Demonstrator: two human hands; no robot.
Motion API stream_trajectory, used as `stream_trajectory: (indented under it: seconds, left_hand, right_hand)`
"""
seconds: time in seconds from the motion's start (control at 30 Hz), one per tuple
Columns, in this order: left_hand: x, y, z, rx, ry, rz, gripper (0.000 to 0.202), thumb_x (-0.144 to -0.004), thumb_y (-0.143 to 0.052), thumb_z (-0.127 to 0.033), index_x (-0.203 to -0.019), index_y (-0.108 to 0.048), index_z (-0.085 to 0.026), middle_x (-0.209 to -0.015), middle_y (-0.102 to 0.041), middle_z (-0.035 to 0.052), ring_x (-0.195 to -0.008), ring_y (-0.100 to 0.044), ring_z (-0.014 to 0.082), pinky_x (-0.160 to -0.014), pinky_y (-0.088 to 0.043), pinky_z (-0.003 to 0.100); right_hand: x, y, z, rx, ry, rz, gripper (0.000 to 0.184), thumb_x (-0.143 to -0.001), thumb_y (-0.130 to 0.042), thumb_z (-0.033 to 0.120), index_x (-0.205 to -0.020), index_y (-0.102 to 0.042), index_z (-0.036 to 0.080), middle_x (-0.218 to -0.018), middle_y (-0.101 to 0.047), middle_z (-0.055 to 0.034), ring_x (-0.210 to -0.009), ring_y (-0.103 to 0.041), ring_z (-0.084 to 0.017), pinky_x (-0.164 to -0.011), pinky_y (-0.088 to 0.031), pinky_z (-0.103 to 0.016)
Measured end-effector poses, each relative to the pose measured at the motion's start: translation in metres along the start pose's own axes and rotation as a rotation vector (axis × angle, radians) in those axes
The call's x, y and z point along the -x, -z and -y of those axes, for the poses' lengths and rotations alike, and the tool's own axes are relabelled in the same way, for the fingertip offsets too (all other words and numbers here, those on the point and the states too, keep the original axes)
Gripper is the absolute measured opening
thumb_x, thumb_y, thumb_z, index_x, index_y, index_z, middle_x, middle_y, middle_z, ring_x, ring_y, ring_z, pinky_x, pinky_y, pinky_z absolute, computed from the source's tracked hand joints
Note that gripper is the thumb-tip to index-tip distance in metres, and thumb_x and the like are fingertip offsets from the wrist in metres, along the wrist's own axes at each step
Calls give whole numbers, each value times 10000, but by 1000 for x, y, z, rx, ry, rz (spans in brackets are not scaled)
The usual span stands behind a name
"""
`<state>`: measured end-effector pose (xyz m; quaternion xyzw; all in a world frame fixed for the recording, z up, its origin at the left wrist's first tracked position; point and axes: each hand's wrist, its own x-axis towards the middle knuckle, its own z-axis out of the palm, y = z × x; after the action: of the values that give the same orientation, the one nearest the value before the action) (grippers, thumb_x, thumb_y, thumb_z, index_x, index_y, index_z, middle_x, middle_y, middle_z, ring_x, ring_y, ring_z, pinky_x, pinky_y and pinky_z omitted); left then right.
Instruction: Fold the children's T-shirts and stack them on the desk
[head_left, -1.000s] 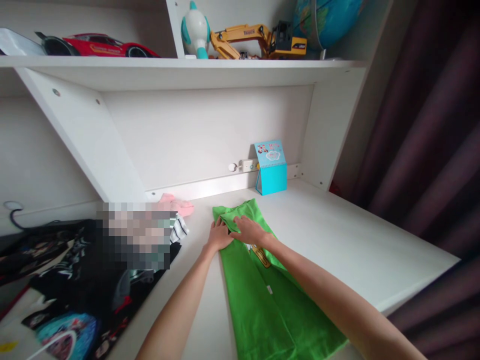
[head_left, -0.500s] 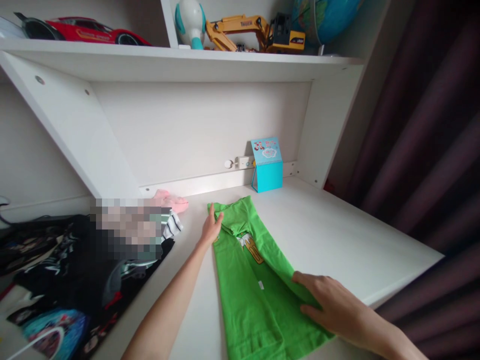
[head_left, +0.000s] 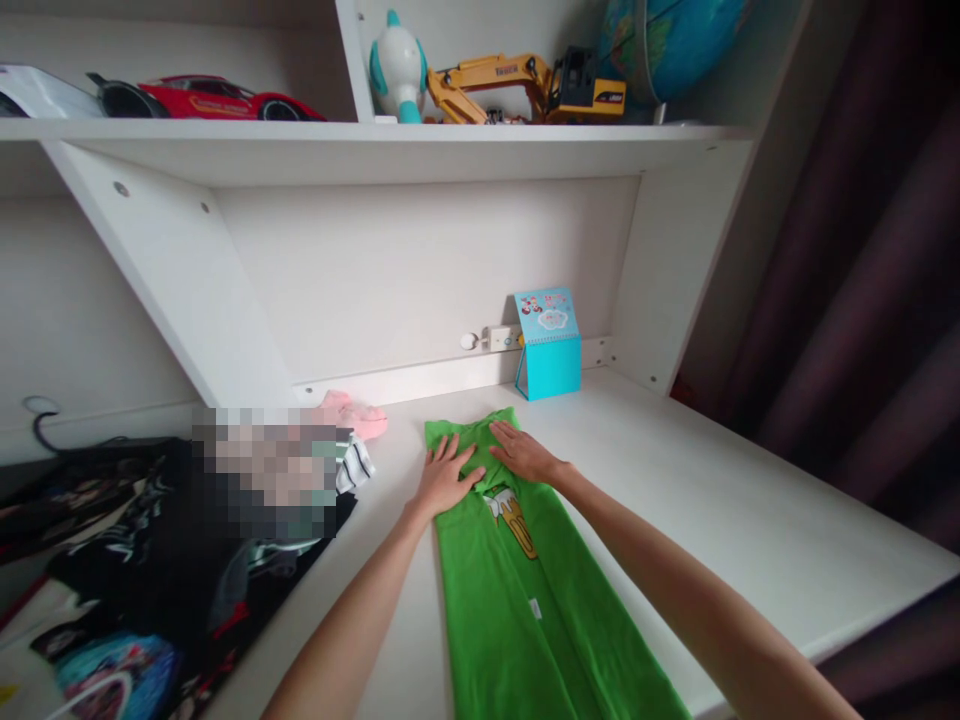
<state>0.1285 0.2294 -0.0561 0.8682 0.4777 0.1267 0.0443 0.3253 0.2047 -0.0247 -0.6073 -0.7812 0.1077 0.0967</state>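
Observation:
A green T-shirt [head_left: 495,590] lies lengthwise on the white desk, its sides folded inward over a printed beer-mug picture [head_left: 513,522]. A small white tag shows lower down on the cloth. My left hand [head_left: 448,475] rests flat on the upper left part of the shirt with its fingers spread. Across from it, my right hand [head_left: 525,452] lies flat on the upper right part, fingers stretched out. Both palms press on the fabric near its far end, and neither grips it. The shirt's near end runs out of the bottom of the view.
Dark clothes [head_left: 150,530] and hangers lie heaped on the left, with a pink cloth [head_left: 352,415] behind them. A blue desk calendar [head_left: 551,365] stands at the back wall. Overhead, a shelf [head_left: 480,155] holds a red toy car [head_left: 225,98], a toy excavator [head_left: 525,85] and a globe [head_left: 675,45].
My right hand has moved from the shirt's lower right edge up to its far end. My left hand has spread flat on the cloth, and the right side now lies flatter.

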Motion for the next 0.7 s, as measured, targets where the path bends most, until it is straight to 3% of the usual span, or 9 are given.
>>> stream_trajectory:
  seconds: [0.13,0.27,0.37,0.5,0.6,0.7]
  left_hand:
    - [1,1,-5,-24,161,17,775,-740,-233,-771,-1388,-269,-349,-1496,-138,48,-1350,-88,348,-1053,-137,515]
    - [-1,0,-5,-34,299,29,886,-672,-239,-825,-1402,-236,-324,-1490,-148,103,-1337,-73,399,-1027,-124,569]
    - [-3,2,0,-49,292,-6,898,-679,-253,-816,-1403,-254,-285,-1459,-236,140,-1336,-93,396,-1005,-95,621]
    - [-6,5,10,-115,193,-123,806,-761,-243,-738,-1328,-404,-189,-1369,-386,168,-1336,-135,355,-1012,23,636]
    - [-10,7,15,-125,126,-120,740,-791,-254,-696,-1289,-441,-182,-1427,-312,131,-1336,-153,335,-1018,67,626]
    - [-16,9,19,-109,131,-47,782,-772,-271,-715,-1343,-360,-188,-1452,-258,133,-1323,-200,341,-990,75,659]
  right_hand:
    - [-16,-13,-16,43,-180,33,774,-872,-210,590,-1424,-146,51,-1481,-133,-157,-1357,-101,-267,-1054,-178,-474]
    - [-26,-15,-20,74,-287,61,821,-835,-206,654,-1432,-131,95,-1480,-129,-168,-1353,-70,-311,-1023,-76,-582]
    - [-33,-14,-17,83,-256,41,817,-841,-212,643,-1431,-129,85,-1484,-115,-161,-1359,2,-292,-1039,-24,-550]
    - [-40,-18,-15,60,-157,26,773,-865,-178,616,-1437,-104,100,-1499,-82,-109,-1366,-39,-220,-1070,-118,-392]
    - [-44,-23,-19,49,-163,26,832,-843,-199,652,-1434,-101,75,-1492,-87,-145,-1362,-72,-246,-1060,-148,-383]
    - [-47,-26,-22,41,-190,25,893,-813,-208,697,-1434,-85,67,-1492,-56,-162,-1363,-49,-263,-1062,-134,-390]
